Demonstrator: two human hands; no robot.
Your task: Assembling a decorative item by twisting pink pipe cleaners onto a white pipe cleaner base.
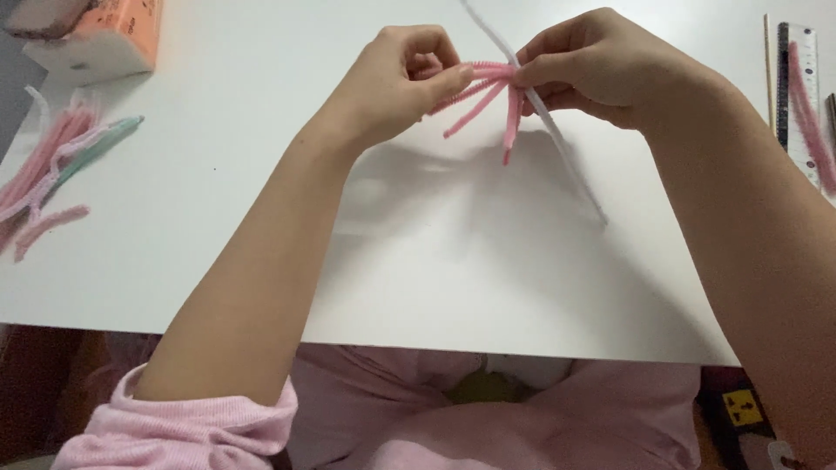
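Spare pipe cleaners lie at the table's left edge, a box behind them, a ruler far right.

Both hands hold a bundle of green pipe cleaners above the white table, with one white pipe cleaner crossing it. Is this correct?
Not quite. The head view shows the bundle of pipe cleaners is pink, not green. The rest holds: the left hand and right hand hold it above the white table, and a white pipe cleaner crosses it.

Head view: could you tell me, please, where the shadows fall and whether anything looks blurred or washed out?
Head view: soft grey shadows of both hands fall on the white table just below the pink stems; the table's far edge is bright and nearly washed out; the left hand and right hand are fairly sharp, while the white stem fades against the table.
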